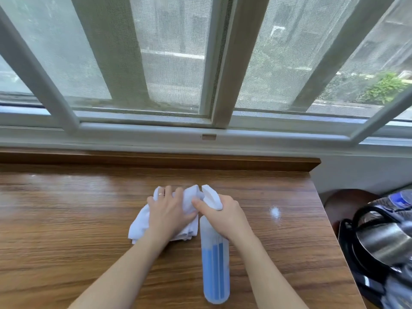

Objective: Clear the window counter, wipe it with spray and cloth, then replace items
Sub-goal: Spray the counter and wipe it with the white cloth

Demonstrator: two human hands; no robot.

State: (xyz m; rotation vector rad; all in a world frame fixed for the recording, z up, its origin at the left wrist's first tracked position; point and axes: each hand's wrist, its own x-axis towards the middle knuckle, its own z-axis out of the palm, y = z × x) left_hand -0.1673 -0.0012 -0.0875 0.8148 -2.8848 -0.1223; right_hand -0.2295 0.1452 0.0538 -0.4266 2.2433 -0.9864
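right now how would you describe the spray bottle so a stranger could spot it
Start at the wooden counter under the window. Near its middle, the right hand grips a spray bottle beside the white cloth. It is the only translucent thing there, with blue liquid and a white trigger head.

One cloth (142,221), one spray bottle (215,264), one kettle (379,244).

Glossy wood-grain worktop (66,219) under the window; a crumpled white cloth (142,224) lies at its centre, a blue-filled spray bottle (215,264) just at four o'clock of it.
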